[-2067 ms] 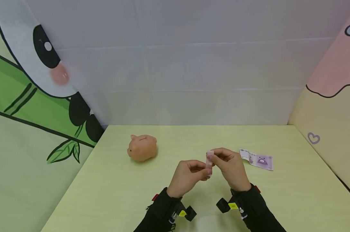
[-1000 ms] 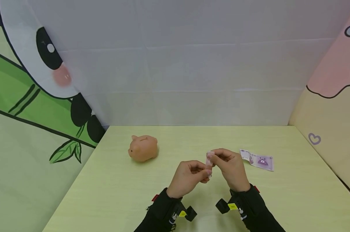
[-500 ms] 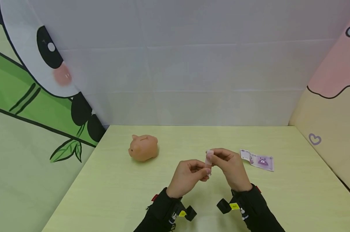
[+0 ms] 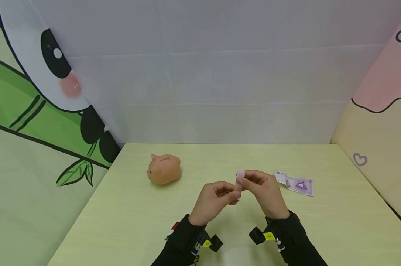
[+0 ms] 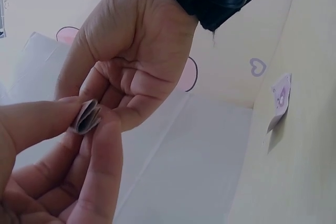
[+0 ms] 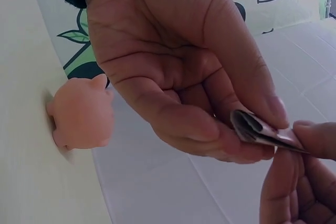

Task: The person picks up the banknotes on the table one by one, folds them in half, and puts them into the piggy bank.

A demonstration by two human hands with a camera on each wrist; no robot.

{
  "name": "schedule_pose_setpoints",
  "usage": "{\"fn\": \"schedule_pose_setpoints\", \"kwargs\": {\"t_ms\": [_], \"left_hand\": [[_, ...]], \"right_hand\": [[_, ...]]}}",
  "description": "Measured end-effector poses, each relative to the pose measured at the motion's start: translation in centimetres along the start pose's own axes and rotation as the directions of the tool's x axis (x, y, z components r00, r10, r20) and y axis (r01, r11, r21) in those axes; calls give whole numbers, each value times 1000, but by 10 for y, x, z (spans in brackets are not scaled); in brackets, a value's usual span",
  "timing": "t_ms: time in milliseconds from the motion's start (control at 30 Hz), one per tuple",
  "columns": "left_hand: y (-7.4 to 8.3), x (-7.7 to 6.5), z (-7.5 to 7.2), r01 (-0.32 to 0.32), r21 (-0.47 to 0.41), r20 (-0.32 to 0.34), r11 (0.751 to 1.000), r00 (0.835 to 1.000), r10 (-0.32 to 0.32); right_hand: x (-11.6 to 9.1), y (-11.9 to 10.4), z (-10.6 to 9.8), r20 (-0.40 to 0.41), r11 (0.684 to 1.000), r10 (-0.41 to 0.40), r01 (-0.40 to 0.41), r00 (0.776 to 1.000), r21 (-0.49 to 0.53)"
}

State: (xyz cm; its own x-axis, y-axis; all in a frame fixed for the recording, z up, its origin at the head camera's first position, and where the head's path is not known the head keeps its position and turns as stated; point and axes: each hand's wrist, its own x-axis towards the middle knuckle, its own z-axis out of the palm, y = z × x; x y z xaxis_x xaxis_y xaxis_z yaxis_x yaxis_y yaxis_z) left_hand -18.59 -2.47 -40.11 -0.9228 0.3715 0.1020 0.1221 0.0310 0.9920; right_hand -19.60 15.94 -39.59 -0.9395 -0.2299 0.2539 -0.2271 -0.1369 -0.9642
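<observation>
Between both hands is a small banknote (image 4: 239,181) folded into a narrow strip, pale pink on the outside. My left hand (image 4: 209,202) pinches its lower end between thumb and fingers. My right hand (image 4: 263,193) pinches the upper end the same way. Seen end-on in the left wrist view, the folded banknote (image 5: 86,117) shows several layers. Its open folds also show in the right wrist view, where the folded banknote (image 6: 257,130) lies under the right thumb. The hands are held above the table, close together.
An orange-pink piggy bank (image 4: 164,170) with a slot on top stands at the back left of the table (image 4: 137,229). Behind the right hand lies a creased purple banknote (image 4: 299,185) with an animal face. A pale wall (image 4: 220,122) rises at the table's far edge.
The left hand and forearm have shifted slightly left and up, and the strip's lower end with them. The right hand stays nearly still. Piggy bank and purple banknote have not moved.
</observation>
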Motion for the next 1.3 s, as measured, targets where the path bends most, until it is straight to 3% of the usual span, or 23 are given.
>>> {"fn": "schedule_pose_setpoints", "kwargs": {"t_ms": [167,333,467,600,700,833,900,1067,1200,1300], "left_hand": [[0,-3,-13,-19,62,-2,998,1000,19],[2,-7,-33,-10,111,-89,994,996,20],[5,-9,-50,-22,123,-178,992,983,44],[10,-11,-70,-43,190,-251,981,964,91],[12,-14,-87,-70,290,-286,954,945,157],[13,-12,-111,-138,400,-324,906,904,280],[11,-10,-123,-147,411,-352,900,885,305],[5,-2,-150,-92,386,-428,918,864,266],[-6,5,-173,-49,481,-444,875,847,292],[-16,6,-189,28,525,-453,850,855,252]], "right_hand": [[0,-2,0,-10,1000,-17,17,1000,13],[-1,-4,-1,-29,1000,-7,7,1000,8],[-1,-4,-2,-24,1000,-9,9,1000,8],[-1,-4,-3,-6,999,-28,28,1000,25],[-1,-5,-4,9,998,-50,50,999,39],[-1,-5,-4,18,997,-56,55,998,46],[-1,-6,-3,12,998,-46,46,999,43],[-2,-7,-3,9,998,-39,39,999,43],[-2,-6,-3,29,997,-57,55,998,57],[-2,-6,-2,33,996,-64,62,997,60]]}}
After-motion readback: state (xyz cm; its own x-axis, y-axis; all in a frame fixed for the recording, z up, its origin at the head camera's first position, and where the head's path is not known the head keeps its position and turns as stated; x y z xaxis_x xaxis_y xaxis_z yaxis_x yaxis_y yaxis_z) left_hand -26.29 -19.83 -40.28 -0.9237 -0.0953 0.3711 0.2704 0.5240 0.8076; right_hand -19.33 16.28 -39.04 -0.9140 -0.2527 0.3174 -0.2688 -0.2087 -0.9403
